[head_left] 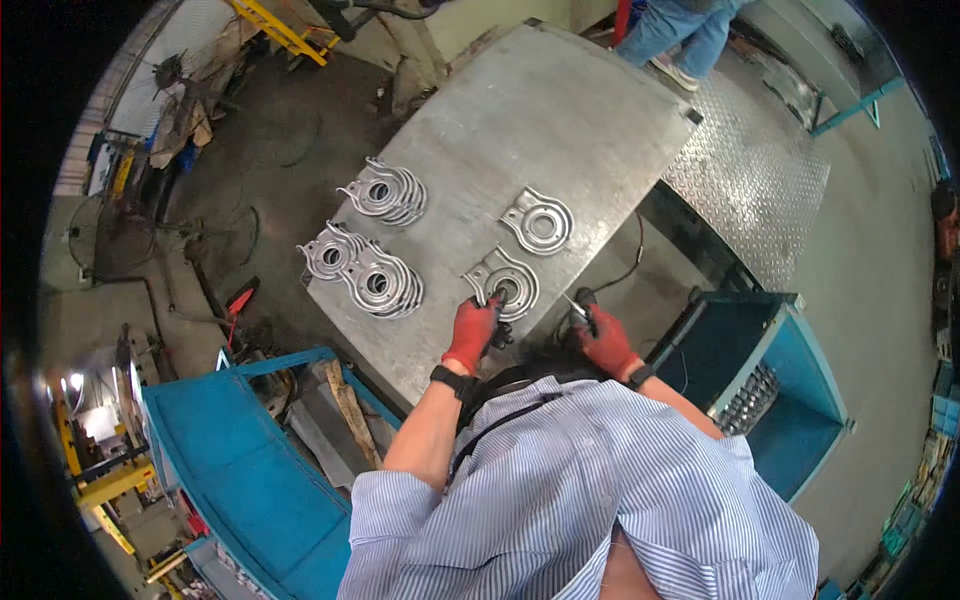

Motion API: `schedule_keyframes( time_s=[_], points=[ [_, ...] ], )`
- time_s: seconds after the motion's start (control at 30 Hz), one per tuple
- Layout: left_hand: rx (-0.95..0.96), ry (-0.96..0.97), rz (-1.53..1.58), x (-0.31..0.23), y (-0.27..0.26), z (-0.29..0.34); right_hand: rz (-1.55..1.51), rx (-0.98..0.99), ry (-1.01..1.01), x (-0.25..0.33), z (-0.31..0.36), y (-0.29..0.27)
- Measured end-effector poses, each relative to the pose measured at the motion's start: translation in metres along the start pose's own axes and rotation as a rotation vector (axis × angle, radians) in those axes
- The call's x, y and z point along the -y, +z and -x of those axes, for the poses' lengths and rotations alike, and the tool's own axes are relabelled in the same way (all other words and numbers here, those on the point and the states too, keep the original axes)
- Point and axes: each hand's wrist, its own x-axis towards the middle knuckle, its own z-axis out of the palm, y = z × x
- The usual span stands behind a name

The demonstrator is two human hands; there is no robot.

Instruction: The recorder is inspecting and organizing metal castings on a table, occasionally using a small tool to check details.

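My left hand [476, 332], in a red glove with dark fingers, is closed on the near side of a round metal bracket [519, 298], its fingertips at the central hole. The bracket lies on the grey metal table [560, 100]. Just beyond it lies a second such bracket [543, 227], flat and untouched. Off the table's right edge, my right hand [606, 340], gloved alike, is closed round a slim tool [577, 307] with a pale, thin tip; its kind is not clear. Three overlapping stacks of like brackets [393, 193] stand along the table's left side.
A blue bin [815, 375] with metal parts inside stands at my right. At lower left is a blue metal frame [250, 470]. Someone in jeans [672, 35] stands beyond the table's far right corner, beside a tread-plate platform [750, 160].
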Motion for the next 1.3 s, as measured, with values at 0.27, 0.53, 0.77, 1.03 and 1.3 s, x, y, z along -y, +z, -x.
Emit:
schedule_keyframes(
  time_s=[0.27,0.53,0.77,1.03,1.3],
  points=[
    [-0.203,-0.052,0.260,-0.034,-0.149,0.007,0.034,-0.090,0.015,-0.014,0.006,-0.019],
    [-0.399,-0.130,0.152,0.014,-0.282,-0.084,0.066,-0.150,0.018,-0.025,0.004,-0.019],
    [-0.296,-0.177,-0.095,0.044,-0.272,-0.132,0.131,-0.283,0.050,-0.046,0.008,-0.012],
    [-0.715,-0.049,-0.993,0.082,-0.282,-0.108,0.035,-0.112,0.203,-0.021,0.007,-0.020],
    [-0.562,0.371,-0.427,-0.101,-0.177,-0.027,0.057,-0.215,0.198,-0.014,0.011,-0.036]
  ],
)
